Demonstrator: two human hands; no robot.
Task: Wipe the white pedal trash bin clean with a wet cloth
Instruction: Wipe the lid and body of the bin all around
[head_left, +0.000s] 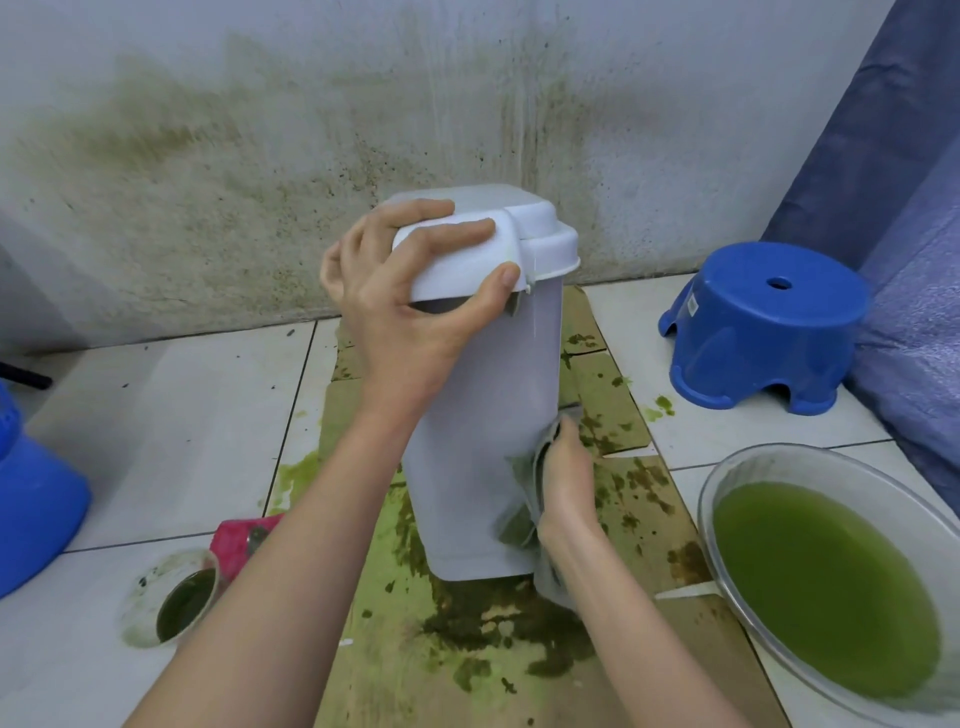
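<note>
The white pedal trash bin (483, 415) stands upright on stained cardboard in the middle of the floor, its lid shut. My left hand (410, 306) grips the front corner of the lid, fingers curled over the top and thumb under the rim. My right hand (563, 483) holds a grey wet cloth (524, 499) pressed against the bin's lower right side. Part of the cloth hangs below my wrist, near the bin's base.
A clear bowl of green liquid (826, 582) sits at the right. A blue stool (763, 325) stands at the back right, a blue tub (31, 493) at the left edge. A small cup of green liquid (184, 605) and a pink object (236, 540) lie front left. The cardboard (467, 649) is smeared green-brown.
</note>
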